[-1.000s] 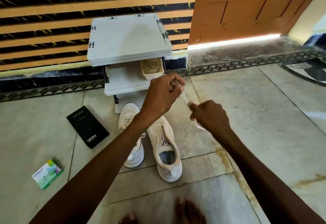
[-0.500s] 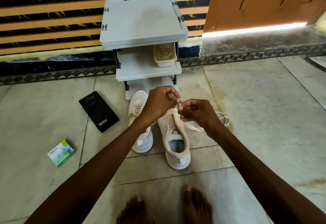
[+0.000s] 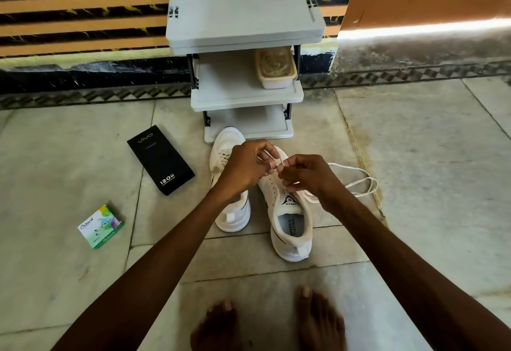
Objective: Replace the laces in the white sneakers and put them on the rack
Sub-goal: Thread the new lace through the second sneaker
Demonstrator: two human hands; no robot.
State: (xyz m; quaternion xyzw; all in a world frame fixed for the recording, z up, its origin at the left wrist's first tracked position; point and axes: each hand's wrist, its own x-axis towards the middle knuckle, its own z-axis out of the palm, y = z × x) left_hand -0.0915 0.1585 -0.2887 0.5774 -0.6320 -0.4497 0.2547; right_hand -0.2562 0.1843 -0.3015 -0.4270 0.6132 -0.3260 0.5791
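Curled fingertips (image 3: 283,169) of both hands pinch a white lace (image 3: 362,182) between them. The left hand (image 3: 246,169) and right hand (image 3: 308,176) are nearly touching above the right-side sneaker (image 3: 293,229), whose visible eyelets are empty. The rest of the lace trails in loops across the floor (image 3: 414,157) to the right. The other sneaker (image 3: 231,212) stands just beside the first, on its left. Both point at the grey rack (image 3: 243,18), which stands at the floor's far edge against the striped wall with a tub (image 3: 276,70) on its middle shelf. A black box (image 3: 160,160) and a green box (image 3: 100,226) lie further left, and bare feet (image 3: 318,320) show at the near edge.
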